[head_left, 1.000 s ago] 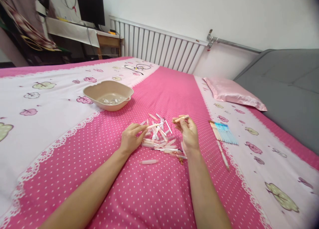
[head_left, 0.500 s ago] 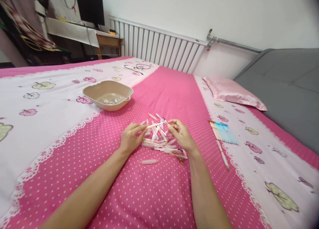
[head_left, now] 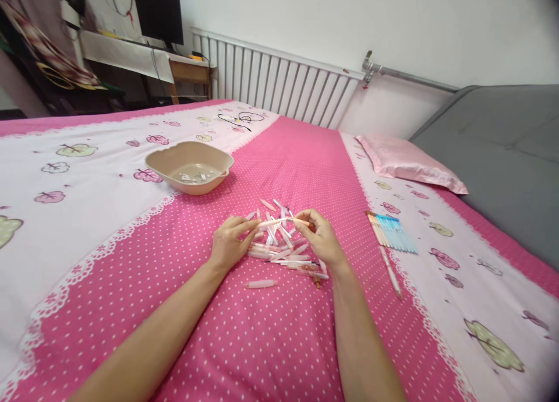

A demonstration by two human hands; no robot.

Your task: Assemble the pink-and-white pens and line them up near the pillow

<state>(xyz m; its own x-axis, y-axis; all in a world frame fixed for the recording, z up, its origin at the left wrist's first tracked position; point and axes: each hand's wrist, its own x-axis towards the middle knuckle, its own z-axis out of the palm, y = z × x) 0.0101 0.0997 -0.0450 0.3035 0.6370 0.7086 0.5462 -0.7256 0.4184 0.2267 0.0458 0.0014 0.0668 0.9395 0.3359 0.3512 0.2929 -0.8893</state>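
Note:
Above the pile of loose pen parts [head_left: 279, 255], my left hand [head_left: 230, 240] pinches a pale pink pen barrel [head_left: 268, 223], with a thin white refill pointing out of it to the right. My right hand [head_left: 322, 239] is closed on an orange pen piece [head_left: 302, 222], its near end meeting or almost meeting the refill's tip; whether they touch I cannot tell. Pink barrels, white refills and small brown bits make up the pile under both hands. One pink barrel [head_left: 261, 284] lies apart on the near side.
A beige basin [head_left: 190, 183] with small white pieces stands to the left. On the right lie a row of blue and peach pens [head_left: 395, 233] and one whitish pen [head_left: 391, 272]. Further back are a coiled black cable [head_left: 251, 117] and a pink pillow [head_left: 406, 163].
My right hand has turned a little, and an orange pen piece now shows in its fingers, in line with the refill. The left hand stays nearly still with the barrel.

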